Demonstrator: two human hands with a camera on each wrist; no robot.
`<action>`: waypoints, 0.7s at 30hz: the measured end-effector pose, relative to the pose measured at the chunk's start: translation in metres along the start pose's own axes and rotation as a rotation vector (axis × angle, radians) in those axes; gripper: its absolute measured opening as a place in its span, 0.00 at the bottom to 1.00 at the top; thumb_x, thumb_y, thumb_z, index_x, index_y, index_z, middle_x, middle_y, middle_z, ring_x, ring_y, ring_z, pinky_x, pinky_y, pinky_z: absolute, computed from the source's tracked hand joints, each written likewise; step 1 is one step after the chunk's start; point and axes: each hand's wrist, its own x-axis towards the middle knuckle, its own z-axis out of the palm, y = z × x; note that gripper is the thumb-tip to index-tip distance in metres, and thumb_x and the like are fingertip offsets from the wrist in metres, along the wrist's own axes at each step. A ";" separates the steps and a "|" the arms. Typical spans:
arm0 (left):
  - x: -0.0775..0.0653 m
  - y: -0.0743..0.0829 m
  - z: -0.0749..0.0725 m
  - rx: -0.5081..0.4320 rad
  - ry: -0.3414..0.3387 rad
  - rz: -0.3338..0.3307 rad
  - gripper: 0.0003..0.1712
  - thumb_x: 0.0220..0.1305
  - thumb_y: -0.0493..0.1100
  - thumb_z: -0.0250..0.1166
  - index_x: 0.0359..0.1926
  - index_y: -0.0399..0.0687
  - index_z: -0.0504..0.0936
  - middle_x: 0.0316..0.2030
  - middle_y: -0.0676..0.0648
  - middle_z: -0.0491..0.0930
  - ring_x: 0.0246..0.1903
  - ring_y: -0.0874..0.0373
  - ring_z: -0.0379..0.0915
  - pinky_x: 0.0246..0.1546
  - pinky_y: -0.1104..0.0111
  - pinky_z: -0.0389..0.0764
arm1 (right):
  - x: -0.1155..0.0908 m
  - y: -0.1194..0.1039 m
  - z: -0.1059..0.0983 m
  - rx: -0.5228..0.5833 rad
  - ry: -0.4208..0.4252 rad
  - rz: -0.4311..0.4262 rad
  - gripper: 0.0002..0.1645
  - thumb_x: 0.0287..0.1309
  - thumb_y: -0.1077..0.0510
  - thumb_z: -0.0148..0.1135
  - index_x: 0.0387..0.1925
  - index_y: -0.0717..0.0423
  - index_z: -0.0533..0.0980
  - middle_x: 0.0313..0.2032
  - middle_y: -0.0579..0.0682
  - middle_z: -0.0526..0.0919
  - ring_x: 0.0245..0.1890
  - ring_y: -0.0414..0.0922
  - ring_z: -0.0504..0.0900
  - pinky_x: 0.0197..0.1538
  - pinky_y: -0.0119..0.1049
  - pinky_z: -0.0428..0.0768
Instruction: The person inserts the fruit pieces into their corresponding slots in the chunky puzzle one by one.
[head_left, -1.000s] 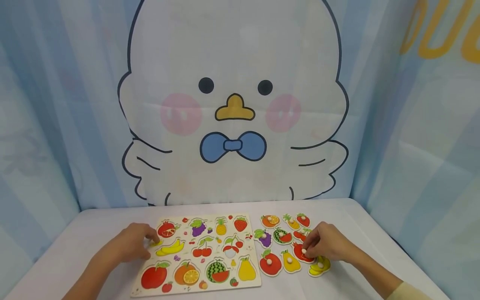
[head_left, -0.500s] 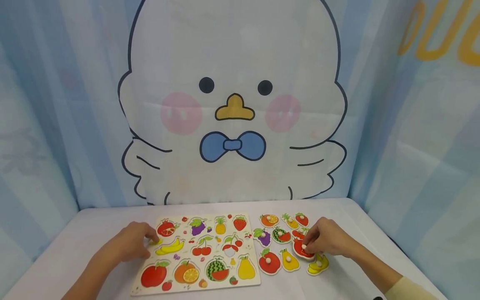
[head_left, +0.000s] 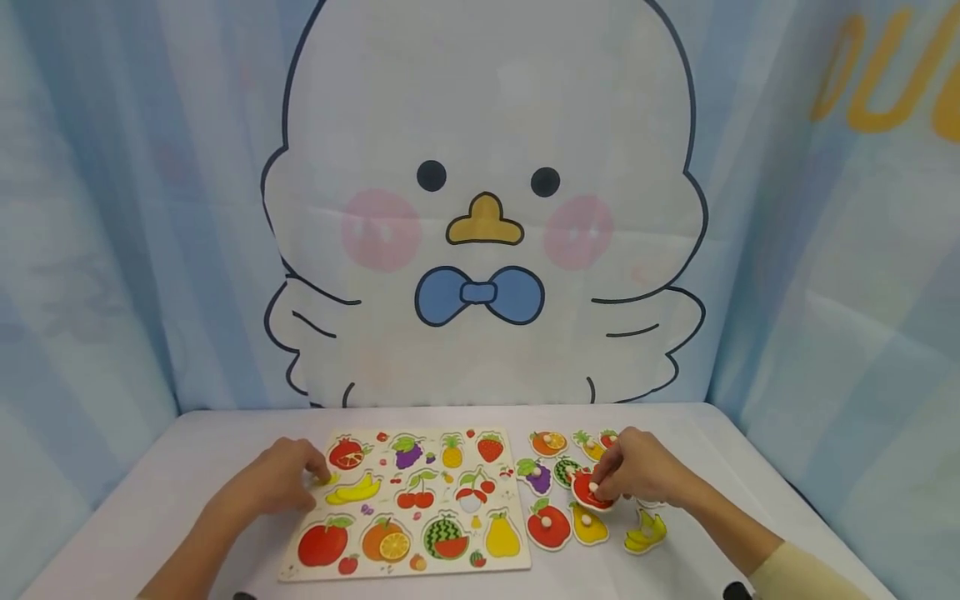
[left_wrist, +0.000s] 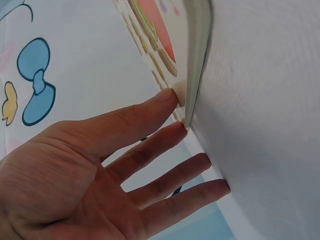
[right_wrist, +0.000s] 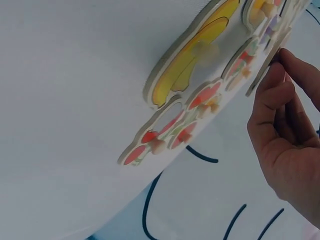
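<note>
My right hand (head_left: 645, 467) pinches the white knob of a red pomegranate puzzle piece (head_left: 588, 493), held raised and tilted over the other loose pieces. Its edge (right_wrist: 265, 70) shows at the fingertips in the right wrist view. At the left side of the flat fruit puzzle board (head_left: 450, 568), my left hand (head_left: 281, 479) touches the edge with thumb and index finger. The remaining fingers (left_wrist: 195, 197) of that hand stretch out nearly straight, their tips at the tabletop. Printed fruit shapes, such as the bananas (head_left: 354, 490) and apple (head_left: 322, 546), cover the board.
Loose knobbed pieces lie right of the board: grapes (head_left: 535, 475), orange (head_left: 548, 443), watermelon (head_left: 566, 472), apple (head_left: 548, 527), pear (head_left: 590, 527) and bananas (head_left: 645, 533). The white table (head_left: 712, 433) meets a cartoon-printed curtain (head_left: 480, 358) at its back edge.
My right hand has lifted the pomegranate piece off the table and brought it left toward the board. The left hand stays at the board's edge; the head view has shifted slightly.
</note>
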 end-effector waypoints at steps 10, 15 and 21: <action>0.002 -0.002 0.000 -0.012 0.012 -0.001 0.17 0.41 0.34 0.77 0.37 0.47 0.86 0.39 0.49 0.82 0.42 0.52 0.72 0.49 0.50 0.77 | 0.020 -0.030 0.019 -0.003 -0.018 -0.066 0.08 0.41 0.59 0.77 0.25 0.51 0.83 0.25 0.46 0.81 0.24 0.44 0.78 0.30 0.34 0.81; 0.001 -0.004 0.003 -0.020 0.014 0.005 0.16 0.41 0.34 0.77 0.36 0.49 0.86 0.39 0.50 0.82 0.41 0.52 0.72 0.49 0.50 0.77 | 0.028 -0.044 0.031 -0.012 -0.030 -0.086 0.08 0.41 0.58 0.77 0.23 0.50 0.83 0.25 0.46 0.81 0.26 0.43 0.77 0.30 0.32 0.80; -0.001 -0.002 0.001 -0.008 0.024 0.012 0.16 0.42 0.36 0.78 0.36 0.50 0.86 0.39 0.50 0.82 0.41 0.52 0.72 0.49 0.49 0.77 | 0.035 -0.062 0.042 -0.011 -0.069 -0.147 0.07 0.43 0.59 0.76 0.24 0.51 0.82 0.24 0.45 0.81 0.24 0.43 0.78 0.30 0.33 0.81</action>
